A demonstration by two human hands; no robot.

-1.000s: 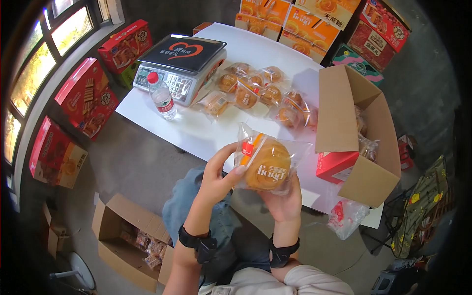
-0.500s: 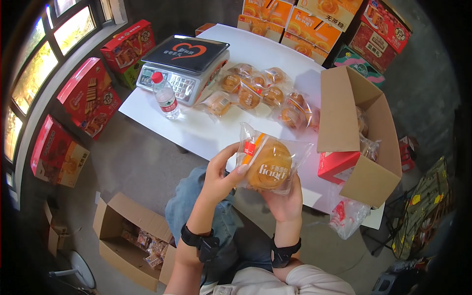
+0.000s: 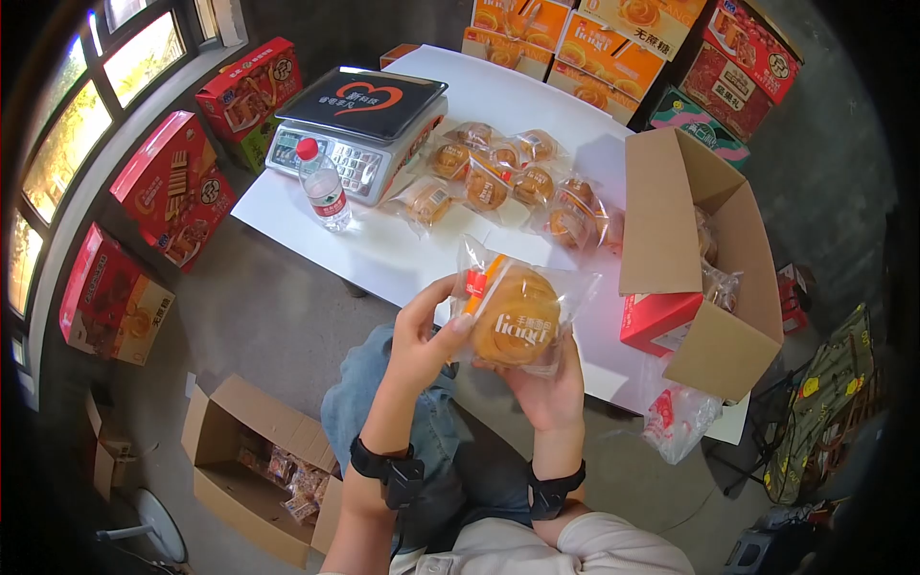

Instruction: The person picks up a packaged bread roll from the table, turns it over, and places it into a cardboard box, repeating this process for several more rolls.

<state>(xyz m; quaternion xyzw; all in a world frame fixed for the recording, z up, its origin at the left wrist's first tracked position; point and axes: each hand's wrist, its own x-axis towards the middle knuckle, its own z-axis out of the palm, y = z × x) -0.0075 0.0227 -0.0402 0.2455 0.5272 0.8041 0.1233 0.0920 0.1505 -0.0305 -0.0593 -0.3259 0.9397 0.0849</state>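
Observation:
A round bread bun in a clear printed bag [image 3: 517, 316] is held up over the near edge of the white table. My left hand [image 3: 426, 331] grips the bag's left side, thumb in front beside the orange and red strip. Around its lower right side my right hand [image 3: 551, 383] is closed, with the fingers mostly hidden behind the bag. Beyond my hands, several more bagged buns [image 3: 484, 187] lie in a group on the table. An open cardboard box [image 3: 661, 216] with bagged items inside stands to the right.
A digital scale [image 3: 359, 134] and a red-capped water bottle [image 3: 324, 187] are on the white table [image 3: 278, 216]. A red box [image 3: 656, 321] and a plastic bag [image 3: 680, 417] sit near its right edge. On the floor, an open carton [image 3: 249, 494] holds small packets.
Both hands have shifted slightly left with the bagged bun, still holding it. Nothing else has visibly moved.

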